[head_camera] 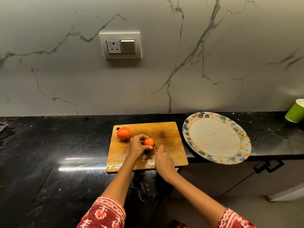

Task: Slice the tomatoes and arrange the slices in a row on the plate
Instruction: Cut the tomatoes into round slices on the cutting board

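A wooden cutting board lies on the black counter. On its middle, my left hand grips a small red tomato with fingers above it and thumb below. My right hand holds a knife with an orange-red handle; the thin blade stands against the tomato's right side, pointing away from me. A second, larger tomato rests whole at the board's far left corner. To the right of the board sits a round floral-rimmed plate with nothing on it.
The plate overhangs the counter's front edge. A green paper cup stands at the far right by the marble wall. A socket and switch panel is on the wall. Wet patches shine on the board's near edge.
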The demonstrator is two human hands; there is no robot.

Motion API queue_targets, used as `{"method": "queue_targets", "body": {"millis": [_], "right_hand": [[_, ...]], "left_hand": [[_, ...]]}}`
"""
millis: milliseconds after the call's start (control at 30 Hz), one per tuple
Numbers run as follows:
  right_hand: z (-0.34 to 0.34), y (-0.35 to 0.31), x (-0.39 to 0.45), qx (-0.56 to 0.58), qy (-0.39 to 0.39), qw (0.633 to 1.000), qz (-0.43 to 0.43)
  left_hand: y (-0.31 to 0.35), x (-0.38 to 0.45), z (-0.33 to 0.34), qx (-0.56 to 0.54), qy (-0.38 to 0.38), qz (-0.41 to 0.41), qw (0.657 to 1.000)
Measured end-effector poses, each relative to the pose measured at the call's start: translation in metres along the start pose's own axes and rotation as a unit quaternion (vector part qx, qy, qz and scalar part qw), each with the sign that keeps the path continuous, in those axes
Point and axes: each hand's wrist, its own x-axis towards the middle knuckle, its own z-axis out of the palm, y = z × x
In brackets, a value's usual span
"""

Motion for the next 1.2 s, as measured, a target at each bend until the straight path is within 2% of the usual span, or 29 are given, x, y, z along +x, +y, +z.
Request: {"method": "queue_targets", "body": {"millis": [167, 400, 933, 1200], "right_hand": [[-0.002, -0.004, 0.017, 0.026, -0.005, 1.000, -0.008], [0.002, 0.002, 0.005, -0.008, -0.009, 1.000, -0.001], [0.001, -0.005, 0.017, 0.012, -0.010, 1.000, 0.000], [0.011, 0.021, -0.012, -0.022, -0.039, 0.999, -0.025]], "left_hand": [[0.001, -0.005, 0.002, -0.003, -0.001, 0.010, 1.000], [-0.004, -0.002, 0.003, -0.009, 0.012, 0.010, 1.000], [-0.004, -0.003, 0.005, -0.006, 0.013, 0.027, 1.000], [-0.005, -0.002, 0.003, -0.015, 0.015, 0.008, 1.000]]}}
